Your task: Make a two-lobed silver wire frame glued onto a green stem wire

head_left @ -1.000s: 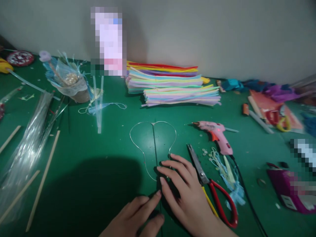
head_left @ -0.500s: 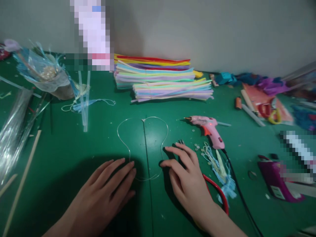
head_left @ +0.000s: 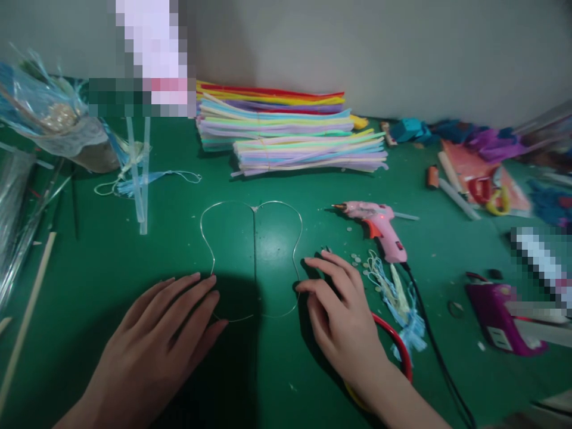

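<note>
On my feed the wire loop [head_left: 213,257] lies flat on the green worktop [head_left: 170,250], nipped in at the waist, w/ a small twist [head_left: 255,208] at the far end, right by the worktop's seam [head_left: 255,256]. Near end looks to have a gap btwn the tips, tho it's faint there.

Both hands frame it, one per side. Left hand [head_left: 161,333]: palm down, fingers long & unclenched, tips at the loop's left side, prob. to steady it w/o bending it. Right hand [head_left: 342,313]: loosely curled, one fingertip at the right side; can't tell if the thumb pinches the wire. My guess: opp. sides touched so both halves sit even abt the seam.

Glue gun [head_left: 370,213] lies on its side, right of the loop, nozzle pointing left, prob. for easy right-hand reach; its cord [head_left: 424,316] trails nearer me, well apart from the wire. Red-handled tool [head_left: 404,345] is mostly hidden by the right hand. Fuzzy stem bundles [head_left: 308,155] sit by the wall [head_left: 286,47], prob. so they don't crowd the wire.
</note>
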`<state>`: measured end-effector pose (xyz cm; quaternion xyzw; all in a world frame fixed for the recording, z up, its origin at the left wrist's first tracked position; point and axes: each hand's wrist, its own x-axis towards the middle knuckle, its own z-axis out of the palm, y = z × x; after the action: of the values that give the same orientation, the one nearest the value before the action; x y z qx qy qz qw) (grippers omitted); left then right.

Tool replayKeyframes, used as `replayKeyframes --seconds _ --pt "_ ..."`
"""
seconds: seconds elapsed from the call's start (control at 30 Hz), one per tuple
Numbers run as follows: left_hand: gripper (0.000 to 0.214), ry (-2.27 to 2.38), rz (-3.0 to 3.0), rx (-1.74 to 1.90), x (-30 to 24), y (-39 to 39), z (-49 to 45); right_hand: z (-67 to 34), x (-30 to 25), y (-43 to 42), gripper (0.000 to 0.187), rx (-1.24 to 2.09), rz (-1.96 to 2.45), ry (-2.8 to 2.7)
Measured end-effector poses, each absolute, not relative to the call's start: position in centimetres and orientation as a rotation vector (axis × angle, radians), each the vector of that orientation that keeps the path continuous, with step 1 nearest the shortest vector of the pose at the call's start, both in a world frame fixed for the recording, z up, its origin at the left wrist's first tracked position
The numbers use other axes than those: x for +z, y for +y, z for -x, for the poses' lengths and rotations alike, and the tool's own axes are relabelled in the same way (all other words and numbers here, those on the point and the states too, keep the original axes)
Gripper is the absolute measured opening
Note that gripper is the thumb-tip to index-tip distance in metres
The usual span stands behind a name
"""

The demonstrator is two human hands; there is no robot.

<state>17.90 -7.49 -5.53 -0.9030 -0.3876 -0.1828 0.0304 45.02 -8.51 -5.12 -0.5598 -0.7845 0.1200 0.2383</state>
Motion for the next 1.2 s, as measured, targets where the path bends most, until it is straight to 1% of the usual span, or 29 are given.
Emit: replayKeyframes --seconds 0.1,0.33,0.4,0.5,0.57,0.63,0.7,0.77,0.83,1.2 --pt "0.032 -1.207 2.779 -0.586 -5.5 -7.5 -18.1 -44.6 -5.0 -8.6 0.020 0.355 1.532 -2.156" --pt "0.031 -1.240 2.779 -0.597 -5.5 -7.6 -18.3 -44.1 -4.8 -8.7 0.020 0.355 1.524 -2.168" --pt "0.033 -1.251 2.778 -0.594 -5.5 -7.6 -18.3 -44.1 -4.5 -8.7 0.025 0.361 1.478 -2.199" --pt "0.030 -1.257 2.789 -0.660 -5.2 -7.9 -18.4 -44.0 -4.0 -8.9 0.035 0.443 1.271 -2.327" --pt "0.028 -1.223 2.855 -0.728 -5.1 -8.4 -18.6 -43.8 -3.9 -9.0 0.037 0.489 1.156 -2.399" --pt "0.028 -1.165 2.953 -0.750 -5.1 -9.0 -18.7 -43.7 -3.8 -9.0 0.033 0.476 1.134 -2.428" --pt "0.029 -1.130 3.022 -0.706 -5.4 -9.6 -18.8 -43.6 -3.8 -8.9 0.024 0.435 1.153 -2.427" --pt "0.030 -1.152 3.037 -0.657 -5.7 -10.0 -18.8 -43.7 -3.9 -8.9 0.015 0.387 1.182 -2.410" --pt "0.030 -1.175 3.028 -0.640 -5.9 -10.2 -18.7 -43.9 -4.0 -8.9 0.011 0.342 1.220 -2.385" --pt "0.033 -1.202 3.020 -0.676 -6.0 -10.4 -18.6 -43.5 -3.8 -8.9 0.010 0.265 1.247 -2.348"
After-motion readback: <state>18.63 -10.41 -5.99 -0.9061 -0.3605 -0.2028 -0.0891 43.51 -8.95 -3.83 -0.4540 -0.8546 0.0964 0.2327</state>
